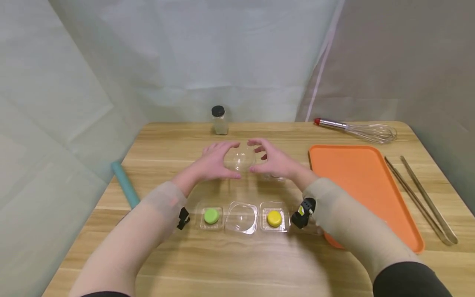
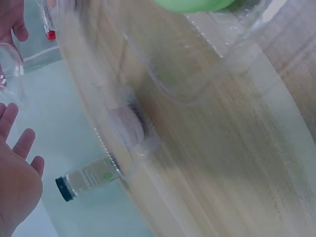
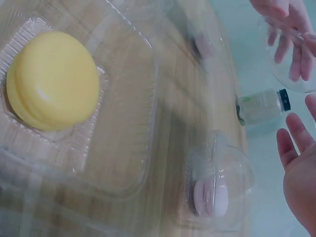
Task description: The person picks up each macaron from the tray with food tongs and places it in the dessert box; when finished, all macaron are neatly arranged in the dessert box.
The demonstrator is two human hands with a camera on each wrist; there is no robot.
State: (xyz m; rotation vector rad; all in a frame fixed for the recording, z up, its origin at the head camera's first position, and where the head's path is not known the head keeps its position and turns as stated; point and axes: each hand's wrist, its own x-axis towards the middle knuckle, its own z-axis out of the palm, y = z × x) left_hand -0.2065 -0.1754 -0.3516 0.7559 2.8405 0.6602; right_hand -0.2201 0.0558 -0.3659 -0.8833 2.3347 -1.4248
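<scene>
My left hand [image 1: 215, 163] and right hand [image 1: 274, 161] hold a clear domed plastic lid [image 1: 242, 160] between them, above the middle of the table. Fingers and thumbs curve round its two sides. Nearer me, a green macaron [image 1: 211, 215] sits in an open clear plastic box. A yellow macaron [image 1: 274, 218] lies in another, with a clear, hollow plastic shell [image 1: 241, 222] between the two. Beyond them, the right wrist view shows a pale pink macaron [image 3: 211, 196] inside a domed clear box. A blurred pinkish macaron [image 2: 127, 126] in clear plastic appears in the left wrist view.
A glass jar [image 1: 221, 123] with a black cap stands at the back edge. A whisk [image 1: 371, 132] lies at the back right, behind an orange tray [image 1: 349, 177]. Metal tongs [image 1: 426, 198] lie right of the tray. A teal cylinder [image 1: 125, 184] lies at the left edge.
</scene>
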